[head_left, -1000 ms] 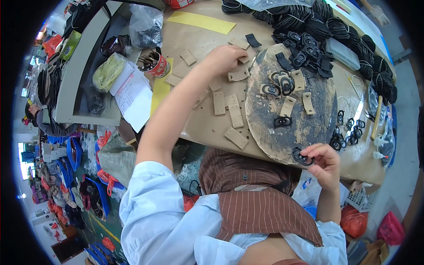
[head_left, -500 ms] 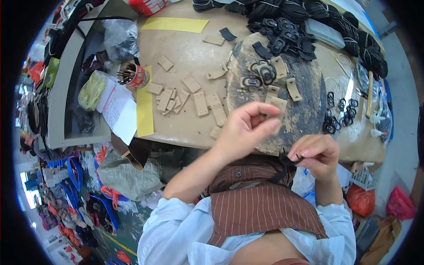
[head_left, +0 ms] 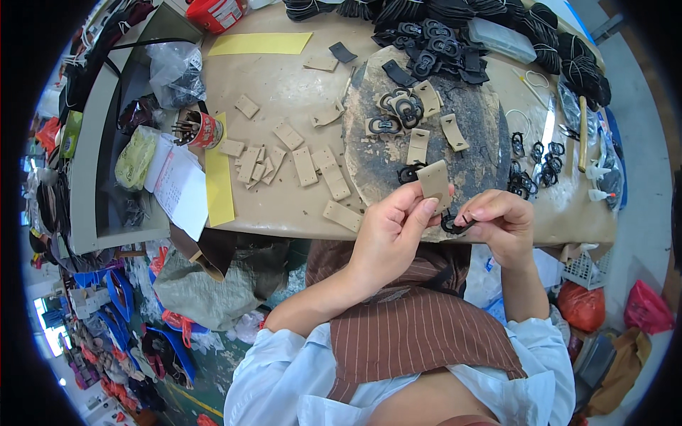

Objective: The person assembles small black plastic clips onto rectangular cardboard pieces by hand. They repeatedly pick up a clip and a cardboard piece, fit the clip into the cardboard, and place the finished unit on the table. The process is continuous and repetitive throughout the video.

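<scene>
My left hand pinches a tan strap piece between thumb and fingers, raised over the near edge of a round worn board. Close by on the right, my right hand holds a small black buckle in its fingertips, just below the piece's lower end. Whether the two parts touch I cannot tell. Behind the hands, more tan pieces lie on the board, and several black buckles sit among them. Another black buckle lies right behind my left fingers.
Loose tan pieces are scattered left of the board. Black buckles with straps are heaped at the back, loose ones at right, near a yellow-handled tool. A red can of sticks stands at left by papers.
My left hand has taken up a tan piece from the board and brought it toward my right hand. The right hand, with the buckle, has risen slightly to meet it. The view has shifted a little.
</scene>
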Action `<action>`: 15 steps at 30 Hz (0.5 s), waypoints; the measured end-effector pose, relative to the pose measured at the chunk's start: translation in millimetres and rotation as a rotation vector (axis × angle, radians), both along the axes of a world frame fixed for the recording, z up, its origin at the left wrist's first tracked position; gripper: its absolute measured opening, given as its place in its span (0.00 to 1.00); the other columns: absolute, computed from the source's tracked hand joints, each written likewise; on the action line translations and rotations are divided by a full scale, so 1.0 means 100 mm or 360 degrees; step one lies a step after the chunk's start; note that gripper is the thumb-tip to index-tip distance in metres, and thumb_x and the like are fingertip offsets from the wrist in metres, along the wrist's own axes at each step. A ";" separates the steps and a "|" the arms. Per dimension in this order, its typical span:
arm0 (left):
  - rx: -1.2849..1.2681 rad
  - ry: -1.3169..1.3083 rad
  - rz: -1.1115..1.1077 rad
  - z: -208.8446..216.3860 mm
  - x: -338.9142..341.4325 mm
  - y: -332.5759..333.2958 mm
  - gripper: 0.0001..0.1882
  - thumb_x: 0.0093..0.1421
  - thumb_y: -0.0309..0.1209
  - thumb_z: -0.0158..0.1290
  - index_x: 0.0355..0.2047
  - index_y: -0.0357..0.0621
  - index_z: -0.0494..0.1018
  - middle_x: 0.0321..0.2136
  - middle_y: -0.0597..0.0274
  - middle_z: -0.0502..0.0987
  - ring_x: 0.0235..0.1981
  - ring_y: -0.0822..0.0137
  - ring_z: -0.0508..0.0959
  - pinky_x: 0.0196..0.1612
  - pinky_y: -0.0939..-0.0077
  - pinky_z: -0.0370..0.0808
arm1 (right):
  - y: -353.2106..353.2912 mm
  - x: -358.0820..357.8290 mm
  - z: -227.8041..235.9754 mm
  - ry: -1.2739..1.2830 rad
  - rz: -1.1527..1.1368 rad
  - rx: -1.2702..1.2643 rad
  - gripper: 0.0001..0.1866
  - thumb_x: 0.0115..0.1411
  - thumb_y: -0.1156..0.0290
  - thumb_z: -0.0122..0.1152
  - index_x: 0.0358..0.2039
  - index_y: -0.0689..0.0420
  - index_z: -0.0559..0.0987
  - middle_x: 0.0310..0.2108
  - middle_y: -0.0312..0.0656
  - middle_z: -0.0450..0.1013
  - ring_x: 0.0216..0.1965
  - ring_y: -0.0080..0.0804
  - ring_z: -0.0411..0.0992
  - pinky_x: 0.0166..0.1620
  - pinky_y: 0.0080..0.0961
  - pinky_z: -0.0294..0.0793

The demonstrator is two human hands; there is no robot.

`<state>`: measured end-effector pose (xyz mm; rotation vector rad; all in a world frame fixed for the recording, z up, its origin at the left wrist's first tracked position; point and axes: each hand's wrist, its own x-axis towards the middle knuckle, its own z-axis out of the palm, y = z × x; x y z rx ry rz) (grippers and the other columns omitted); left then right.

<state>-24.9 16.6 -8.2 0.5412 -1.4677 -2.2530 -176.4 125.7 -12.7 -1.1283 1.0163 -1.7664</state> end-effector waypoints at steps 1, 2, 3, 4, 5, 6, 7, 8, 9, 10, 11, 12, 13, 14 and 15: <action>-0.0012 -0.0008 -0.0009 0.01 0.00 0.00 0.14 0.63 0.25 0.40 0.49 0.35 0.63 0.46 0.57 0.71 0.45 0.72 0.72 0.47 0.79 0.71 | 0.00 0.00 0.01 0.0007 -0.0002 -0.0008 0.12 0.45 0.91 0.58 0.32 0.64 0.75 0.32 0.48 0.72 0.35 0.32 0.74 0.39 0.23 0.75; -0.0024 -0.0017 -0.0014 0.02 0.00 0.00 0.14 0.63 0.25 0.39 0.49 0.35 0.64 0.46 0.57 0.71 0.45 0.72 0.71 0.47 0.79 0.71 | 0.00 0.00 0.03 0.0012 0.0000 -0.0015 0.12 0.45 0.91 0.58 0.32 0.64 0.75 0.32 0.48 0.72 0.35 0.32 0.74 0.39 0.23 0.75; -0.0036 -0.0026 -0.0020 0.03 0.00 0.00 0.15 0.64 0.25 0.39 0.49 0.35 0.64 0.46 0.58 0.71 0.45 0.72 0.71 0.47 0.79 0.71 | 0.00 0.00 0.04 0.0018 0.0002 -0.0022 0.12 0.46 0.91 0.58 0.32 0.64 0.75 0.32 0.48 0.72 0.35 0.32 0.74 0.39 0.23 0.75; -0.0076 -0.0036 0.0016 0.01 0.00 0.00 0.14 0.63 0.25 0.40 0.48 0.35 0.66 0.42 0.60 0.72 0.42 0.74 0.72 0.44 0.80 0.71 | -0.01 0.00 0.04 0.0016 -0.0002 -0.0003 0.12 0.46 0.91 0.58 0.32 0.64 0.75 0.32 0.48 0.72 0.35 0.31 0.74 0.39 0.23 0.75; -0.0116 -0.0045 0.0050 -0.02 -0.01 0.01 0.13 0.62 0.24 0.42 0.46 0.35 0.67 0.37 0.61 0.74 0.39 0.76 0.72 0.41 0.82 0.70 | -0.01 -0.01 0.04 0.0015 -0.0008 0.0016 0.12 0.46 0.91 0.58 0.32 0.64 0.75 0.32 0.47 0.72 0.35 0.31 0.74 0.39 0.22 0.75; -0.0155 -0.0054 0.0083 -0.03 -0.02 0.02 0.12 0.61 0.24 0.43 0.45 0.35 0.69 0.33 0.63 0.75 0.36 0.78 0.72 0.38 0.84 0.70 | -0.02 -0.02 0.04 0.0013 -0.0014 0.0035 0.12 0.46 0.90 0.58 0.32 0.64 0.75 0.32 0.47 0.72 0.35 0.31 0.74 0.38 0.22 0.75; -0.0199 -0.0105 0.0018 -0.02 -0.01 0.01 0.13 0.62 0.24 0.42 0.46 0.35 0.67 0.36 0.62 0.74 0.38 0.77 0.72 0.40 0.83 0.70 | -0.02 -0.02 0.03 0.0004 0.0008 0.0072 0.12 0.46 0.90 0.58 0.32 0.64 0.75 0.32 0.47 0.72 0.35 0.30 0.73 0.38 0.22 0.75; -0.0241 -0.0155 -0.0047 -0.01 0.00 -0.01 0.14 0.62 0.24 0.41 0.48 0.35 0.66 0.40 0.61 0.73 0.41 0.76 0.72 0.43 0.82 0.70 | -0.02 -0.03 0.01 -0.0005 0.0030 0.0111 0.12 0.46 0.90 0.58 0.32 0.64 0.75 0.32 0.46 0.72 0.35 0.29 0.73 0.38 0.21 0.74; -0.0283 -0.0205 -0.0113 0.00 0.00 -0.02 0.15 0.63 0.25 0.40 0.50 0.35 0.64 0.43 0.60 0.72 0.43 0.75 0.71 0.45 0.81 0.70 | -0.01 -0.04 0.00 -0.0013 0.0052 0.0150 0.12 0.46 0.89 0.59 0.32 0.64 0.75 0.32 0.46 0.73 0.35 0.28 0.73 0.38 0.20 0.74; -0.0307 -0.0218 -0.0131 0.01 0.00 -0.03 0.15 0.63 0.25 0.40 0.50 0.34 0.65 0.43 0.61 0.73 0.43 0.76 0.71 0.45 0.81 0.70 | -0.02 -0.04 -0.01 0.0012 0.0057 0.0173 0.11 0.47 0.89 0.59 0.32 0.64 0.75 0.32 0.45 0.73 0.35 0.27 0.73 0.38 0.20 0.74; -0.0331 -0.0232 -0.0148 0.03 -0.01 -0.03 0.15 0.63 0.24 0.41 0.50 0.34 0.65 0.42 0.61 0.73 0.43 0.77 0.71 0.45 0.82 0.70 | -0.03 -0.05 -0.01 0.0038 0.0064 0.0196 0.11 0.47 0.89 0.59 0.32 0.64 0.75 0.32 0.44 0.73 0.35 0.26 0.73 0.38 0.19 0.74; -0.0355 -0.0245 -0.0165 0.04 -0.01 -0.04 0.15 0.63 0.24 0.41 0.49 0.34 0.65 0.41 0.62 0.73 0.42 0.77 0.71 0.44 0.82 0.70 | -0.04 -0.05 -0.01 0.0064 0.0070 0.0218 0.11 0.47 0.88 0.59 0.32 0.63 0.76 0.32 0.43 0.73 0.34 0.25 0.73 0.37 0.18 0.73; -0.0409 -0.0192 -0.0086 0.02 -0.02 -0.01 0.15 0.62 0.24 0.41 0.49 0.34 0.65 0.39 0.61 0.74 0.40 0.78 0.71 0.42 0.82 0.70 | -0.04 -0.04 -0.01 0.0003 0.0029 0.0268 0.10 0.47 0.88 0.59 0.32 0.63 0.76 0.32 0.42 0.73 0.34 0.24 0.72 0.37 0.18 0.73; -0.0465 -0.0140 -0.0004 -0.03 -0.03 0.03 0.15 0.62 0.24 0.42 0.49 0.35 0.66 0.37 0.60 0.75 0.38 0.78 0.72 0.41 0.82 0.70 | -0.06 -0.02 -0.01 -0.0058 -0.0008 0.0315 0.10 0.48 0.87 0.59 0.32 0.63 0.76 0.32 0.42 0.72 0.34 0.24 0.72 0.38 0.17 0.73; -0.0520 -0.0088 0.0079 -0.06 -0.03 0.06 0.16 0.61 0.24 0.43 0.49 0.36 0.66 0.35 0.59 0.76 0.36 0.78 0.73 0.39 0.82 0.70 | -0.07 0.00 -0.02 -0.0119 -0.0045 0.0361 0.09 0.48 0.87 0.59 0.32 0.63 0.76 0.32 0.41 0.72 0.34 0.23 0.72 0.38 0.17 0.72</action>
